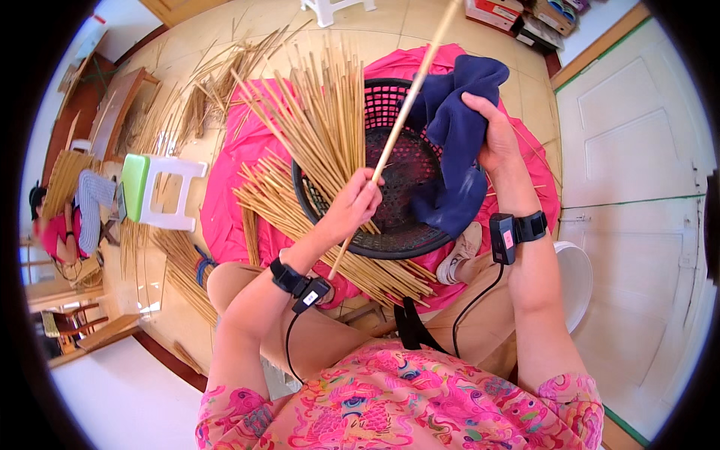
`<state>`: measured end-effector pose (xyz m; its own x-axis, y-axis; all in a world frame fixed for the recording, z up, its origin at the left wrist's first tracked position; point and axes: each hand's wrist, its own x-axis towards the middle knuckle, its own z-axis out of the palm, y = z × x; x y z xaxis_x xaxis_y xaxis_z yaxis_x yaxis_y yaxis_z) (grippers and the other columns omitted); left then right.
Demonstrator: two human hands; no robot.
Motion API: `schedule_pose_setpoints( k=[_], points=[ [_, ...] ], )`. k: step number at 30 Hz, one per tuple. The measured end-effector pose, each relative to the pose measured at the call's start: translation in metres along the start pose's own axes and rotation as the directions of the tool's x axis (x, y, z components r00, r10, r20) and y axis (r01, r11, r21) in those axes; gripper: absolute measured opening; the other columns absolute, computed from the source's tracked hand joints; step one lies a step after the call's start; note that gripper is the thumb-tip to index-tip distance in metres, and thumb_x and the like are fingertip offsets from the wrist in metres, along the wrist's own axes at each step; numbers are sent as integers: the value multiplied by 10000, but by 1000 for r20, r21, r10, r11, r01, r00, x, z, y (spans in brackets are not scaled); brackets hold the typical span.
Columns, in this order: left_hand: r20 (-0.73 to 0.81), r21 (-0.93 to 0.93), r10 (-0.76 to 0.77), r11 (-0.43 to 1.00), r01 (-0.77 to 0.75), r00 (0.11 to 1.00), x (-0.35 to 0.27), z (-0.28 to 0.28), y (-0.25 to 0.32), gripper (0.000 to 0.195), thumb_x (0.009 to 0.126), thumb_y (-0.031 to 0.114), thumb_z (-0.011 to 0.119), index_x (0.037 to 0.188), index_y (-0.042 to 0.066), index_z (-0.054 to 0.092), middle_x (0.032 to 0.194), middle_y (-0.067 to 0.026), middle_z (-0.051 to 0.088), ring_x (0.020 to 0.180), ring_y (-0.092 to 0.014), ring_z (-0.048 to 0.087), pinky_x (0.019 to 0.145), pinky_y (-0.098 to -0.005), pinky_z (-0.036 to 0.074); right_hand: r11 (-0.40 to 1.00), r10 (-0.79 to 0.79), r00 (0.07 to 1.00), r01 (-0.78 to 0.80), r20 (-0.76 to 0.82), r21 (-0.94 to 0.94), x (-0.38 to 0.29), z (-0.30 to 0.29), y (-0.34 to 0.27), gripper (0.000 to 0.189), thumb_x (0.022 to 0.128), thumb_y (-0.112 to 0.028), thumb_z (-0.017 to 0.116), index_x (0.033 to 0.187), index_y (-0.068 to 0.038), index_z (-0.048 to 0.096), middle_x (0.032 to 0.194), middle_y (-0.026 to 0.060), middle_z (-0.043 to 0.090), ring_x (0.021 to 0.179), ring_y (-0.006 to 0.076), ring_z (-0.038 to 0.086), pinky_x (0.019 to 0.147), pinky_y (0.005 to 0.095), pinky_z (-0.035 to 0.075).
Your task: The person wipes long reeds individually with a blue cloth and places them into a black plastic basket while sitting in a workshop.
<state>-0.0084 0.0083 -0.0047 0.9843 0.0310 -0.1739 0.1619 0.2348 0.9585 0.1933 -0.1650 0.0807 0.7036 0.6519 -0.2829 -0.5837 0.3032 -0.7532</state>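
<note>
My left hand point(355, 198) is closed around one long pale reed-like stalk point(415, 90), which slants up past the top edge of the view. In my right hand point(498, 138) hangs a crumpled navy-blue cloth point(461, 121), its lower end dropping into a black plastic mesh basket point(394, 247). A thick sheaf of stalks point(332, 112) leans upright against the basket's left side. More stalks point(292, 216) lie fanned out under and beside the basket. All this rests on a bright pink sheet point(228, 185) spread over the floor.
A green-and-white plastic stool point(169, 188) stands on the left, with loose stalks point(225, 73) scattered behind it. Farther left another person point(67, 225) sits holding a flat woven-looking piece. Shoe boxes point(495, 14) are at the top right. A white door point(635, 169) borders the right; a white bucket point(576, 281) is by my right leg.
</note>
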Motion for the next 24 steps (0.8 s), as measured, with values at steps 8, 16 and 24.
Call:
schedule_pose_setpoints(
  k=[8, 16, 24],
  points=[
    [61, 558, 51, 827, -76, 997, -10, -6, 0, 225, 976, 137, 411, 1174, 37, 454, 713, -75, 468, 612, -169, 480, 579, -272, 398, 937, -324, 940, 335, -105, 103, 5, -35, -39, 321, 825, -180, 643, 1090, -21, 557, 948, 104, 658, 849, 231, 656, 779, 362, 545],
    [103, 743, 180, 639, -196, 978, -15, -25, -3, 276, 933, 117, 489, 1197, 36, 482, 784, -189, 598, 721, -348, 619, 631, -374, 476, 872, -471, 868, 485, -159, 64, -13, -63, -72, 269, 824, -173, 630, 1032, -21, 553, 879, 107, 657, 758, 245, 661, 685, 380, 563],
    [46, 767, 301, 600, -227, 952, -12, -23, 13, 261, 919, 126, 516, 1162, 32, 537, 739, -185, 592, 696, -337, 622, 606, -366, 475, 912, -391, 912, 402, -124, 76, -11, -56, -63, 261, 848, -220, 555, 938, 19, 606, 819, 127, 667, 734, 269, 662, 662, 371, 561]
  ],
)
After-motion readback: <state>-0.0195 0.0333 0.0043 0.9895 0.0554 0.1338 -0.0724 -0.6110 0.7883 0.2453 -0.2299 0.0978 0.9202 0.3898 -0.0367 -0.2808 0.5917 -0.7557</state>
